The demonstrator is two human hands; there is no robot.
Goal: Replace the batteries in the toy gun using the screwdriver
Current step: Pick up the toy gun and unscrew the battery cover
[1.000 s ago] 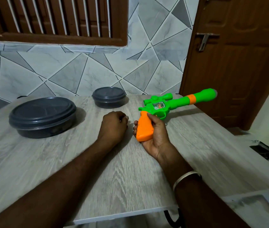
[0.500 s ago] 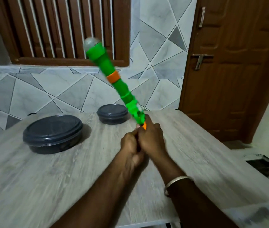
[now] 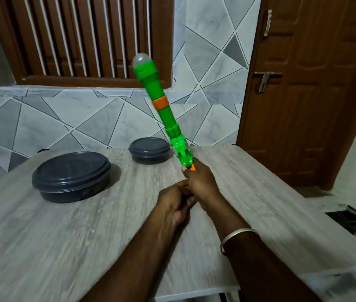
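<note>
The green toy gun point(image 3: 164, 110) with an orange band and orange grip points up and away, its clear muzzle tip toward the window. My right hand point(image 3: 203, 184) grips the orange handle, which is almost wholly hidden by the fingers. My left hand point(image 3: 172, 203) is curled against the underside of the right hand, at the base of the grip; what it touches is hidden. No screwdriver or batteries are in view.
A large dark round lidded container point(image 3: 71, 176) sits on the grey wood-grain table point(image 3: 63, 247) at the left; a smaller one point(image 3: 149, 150) stands further back beside the gun. A tiled wall, a barred window and a brown door point(image 3: 308, 94) lie beyond.
The gun swung from lying sideways, pointing right, to standing upright. My left hand moved from resting beside the gun to the base of the grip. The view tilted upward.
</note>
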